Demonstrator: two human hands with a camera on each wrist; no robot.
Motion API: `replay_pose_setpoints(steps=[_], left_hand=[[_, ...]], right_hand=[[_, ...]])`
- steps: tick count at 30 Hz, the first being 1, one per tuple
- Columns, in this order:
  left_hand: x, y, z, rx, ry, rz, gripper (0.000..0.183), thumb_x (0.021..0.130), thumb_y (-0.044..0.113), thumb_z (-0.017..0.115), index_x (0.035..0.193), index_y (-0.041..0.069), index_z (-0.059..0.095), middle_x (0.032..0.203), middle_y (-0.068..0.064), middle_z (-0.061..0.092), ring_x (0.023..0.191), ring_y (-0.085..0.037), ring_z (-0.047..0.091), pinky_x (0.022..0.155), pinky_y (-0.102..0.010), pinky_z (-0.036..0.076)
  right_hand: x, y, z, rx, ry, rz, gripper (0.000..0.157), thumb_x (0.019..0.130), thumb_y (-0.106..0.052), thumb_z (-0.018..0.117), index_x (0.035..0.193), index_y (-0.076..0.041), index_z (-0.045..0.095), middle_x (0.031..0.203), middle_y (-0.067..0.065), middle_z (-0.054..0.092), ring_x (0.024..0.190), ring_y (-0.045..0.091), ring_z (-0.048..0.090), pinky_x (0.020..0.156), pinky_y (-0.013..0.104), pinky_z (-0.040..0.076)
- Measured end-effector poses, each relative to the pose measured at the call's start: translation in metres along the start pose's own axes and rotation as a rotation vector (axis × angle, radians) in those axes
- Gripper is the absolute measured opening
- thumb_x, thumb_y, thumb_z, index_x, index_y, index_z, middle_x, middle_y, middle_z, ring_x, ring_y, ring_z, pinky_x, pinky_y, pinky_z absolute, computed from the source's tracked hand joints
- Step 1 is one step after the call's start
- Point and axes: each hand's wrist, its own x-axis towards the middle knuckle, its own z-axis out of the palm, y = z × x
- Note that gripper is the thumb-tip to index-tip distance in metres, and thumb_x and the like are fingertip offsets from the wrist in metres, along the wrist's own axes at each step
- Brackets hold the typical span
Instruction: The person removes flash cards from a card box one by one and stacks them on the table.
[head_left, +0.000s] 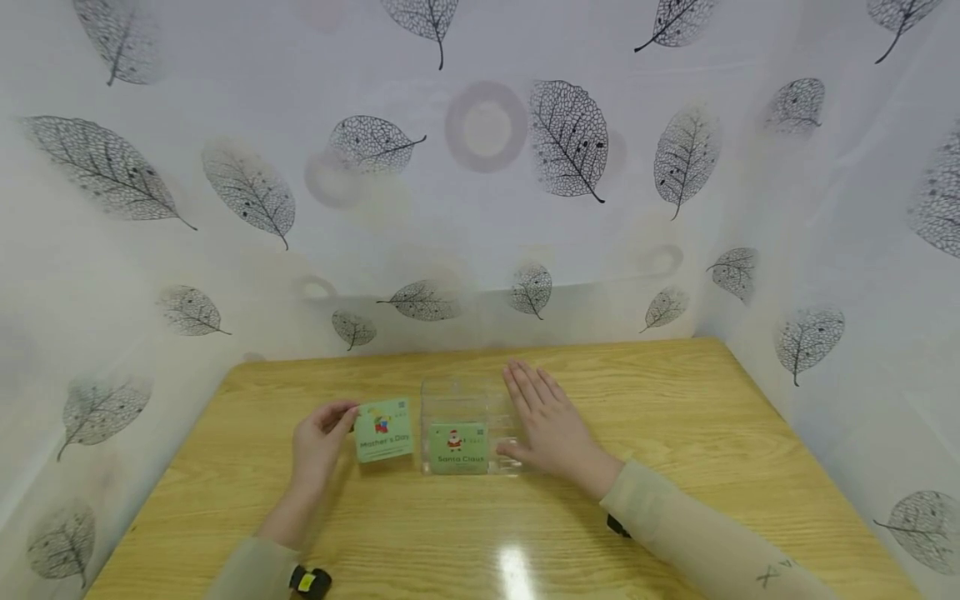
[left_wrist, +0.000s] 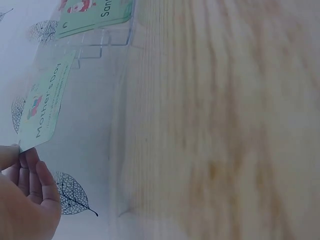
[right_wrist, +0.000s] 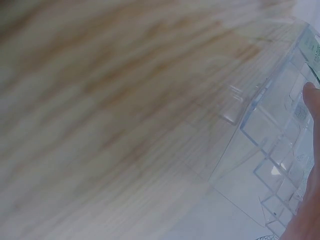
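Note:
A green "Mother's Day" card (head_left: 383, 431) is pinched by its left edge between the thumb and fingers of my left hand (head_left: 318, 442). It is raised beside a clear plastic stepped holder (head_left: 453, 400), just to its left, and apart from it. Green "Santa Claus" cards (left_wrist: 95, 19) stand at the front of this holder; the left wrist view shows more than one, overlapping. My right hand (head_left: 558, 433) lies with straight fingers over the holder's right part. In the right wrist view its thumb (right_wrist: 311, 100) is at the clear tiers; whether it presses them I cannot tell.
Everything stands on a yellow wooden table (head_left: 465, 533). Behind and at both sides hangs a pale curtain (head_left: 480, 225) with a leaf print. Black wrist bands (head_left: 310, 582) show at both sleeves.

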Motion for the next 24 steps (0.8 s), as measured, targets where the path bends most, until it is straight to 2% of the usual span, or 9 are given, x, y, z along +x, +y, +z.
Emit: replay_pose_setpoints(steps=[5,13,21,24], left_hand=[[0.002,-0.003,-0.007,0.026,-0.001,-0.016,0.026,0.106,0.01,0.066,0.125,-0.007,0.069,0.108,-0.003,0.078,0.085,0.012,0.064,0.082,-0.008,0.055],[0.005,-0.008,-0.013,0.084,-0.037,-0.045,0.027,0.106,0.011,0.065,0.125,-0.008,0.068,0.116,-0.015,0.077,0.082,0.011,0.062,0.079,-0.009,0.055],[0.006,-0.012,-0.015,0.137,-0.075,-0.075,0.026,0.104,0.011,0.07,0.121,-0.008,0.07,0.11,-0.011,0.077,0.081,0.006,0.06,0.073,-0.01,0.054],[0.007,-0.014,-0.015,0.172,-0.087,-0.074,0.025,0.104,0.011,0.069,0.12,-0.007,0.071,0.112,-0.015,0.075,0.083,0.001,0.06,0.072,-0.012,0.053]], right_hand=[[0.001,-0.001,0.0,-0.008,-0.01,0.006,0.116,0.094,-0.08,0.053,0.168,0.001,0.015,0.177,0.02,0.016,0.164,0.037,0.023,0.134,0.051,0.022],[0.001,0.0,0.0,-0.005,-0.01,0.005,0.117,0.094,-0.08,0.055,0.168,0.001,0.016,0.177,0.02,0.018,0.165,0.036,0.019,0.134,0.051,0.021],[0.001,-0.001,0.0,0.005,-0.021,0.006,0.117,0.094,-0.08,0.054,0.168,0.001,0.015,0.177,0.02,0.018,0.165,0.036,0.019,0.134,0.051,0.02],[0.0,-0.001,0.0,0.013,-0.023,0.005,0.117,0.094,-0.079,0.055,0.168,0.001,0.015,0.177,0.021,0.017,0.165,0.037,0.018,0.135,0.052,0.019]])
